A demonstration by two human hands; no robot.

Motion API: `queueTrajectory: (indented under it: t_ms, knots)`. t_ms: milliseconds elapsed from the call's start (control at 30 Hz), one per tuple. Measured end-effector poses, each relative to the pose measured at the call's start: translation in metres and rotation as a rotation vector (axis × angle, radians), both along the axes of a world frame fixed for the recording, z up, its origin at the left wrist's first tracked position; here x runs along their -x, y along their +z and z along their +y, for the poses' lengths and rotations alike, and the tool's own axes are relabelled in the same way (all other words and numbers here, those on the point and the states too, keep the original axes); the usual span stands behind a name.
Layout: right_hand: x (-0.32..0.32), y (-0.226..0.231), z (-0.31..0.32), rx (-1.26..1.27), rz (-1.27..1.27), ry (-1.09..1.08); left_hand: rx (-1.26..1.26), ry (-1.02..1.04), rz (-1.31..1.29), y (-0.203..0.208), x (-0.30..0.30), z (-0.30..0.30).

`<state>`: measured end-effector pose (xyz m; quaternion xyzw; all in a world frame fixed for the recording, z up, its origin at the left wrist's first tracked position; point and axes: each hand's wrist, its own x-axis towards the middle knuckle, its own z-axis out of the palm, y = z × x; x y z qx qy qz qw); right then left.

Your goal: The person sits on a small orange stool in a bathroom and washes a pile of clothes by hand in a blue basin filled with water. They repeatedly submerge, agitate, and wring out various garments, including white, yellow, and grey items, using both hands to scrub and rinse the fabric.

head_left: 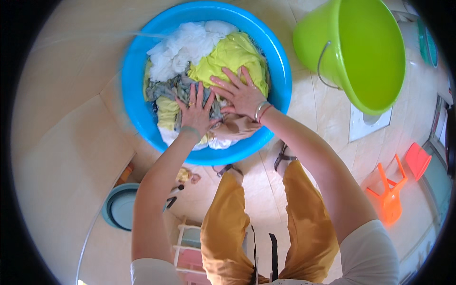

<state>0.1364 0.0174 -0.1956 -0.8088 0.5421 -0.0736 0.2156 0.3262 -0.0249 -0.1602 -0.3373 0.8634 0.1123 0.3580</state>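
Note:
A big round blue basin full of wet clothes stands on the floor in front of me. My left hand lies with fingers spread on a grey-blue cloth. Spread out too, my right hand presses on the lower edge of a bright yellow-green garment. Above the grey cloth is a bunched white fabric. A brownish-pink cloth lies under my right wrist, and a pale yellow piece is at the left. Both palms hide the cloth beneath them.
A lime-green bucket with a metal handle is at the right of the basin, beside a white floor plate. Farther right are an orange stool and a red-orange scoop-like piece. A grey-green basin sits lower left, near a white rack.

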Motion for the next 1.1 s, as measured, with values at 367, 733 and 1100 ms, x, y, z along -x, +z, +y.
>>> queueTrajectory:
  t_ms: [367, 733, 1100]
  knots:
    - [-0.024, 0.104, -0.014, -0.693, -1.882, -1.186, -0.659, 1.362, 1.157, 0.078, 0.018, -0.004]
    - [-0.02, 0.23, 0.048, -0.415, -2.656, -1.283, -1.252, 2.073, 1.632, 0.214, 0.061, 0.031]
    - [0.051, 0.318, 0.186, 0.133, -2.784, -1.46, -1.579, 1.975, 1.319, 0.287, 0.155, 0.138]
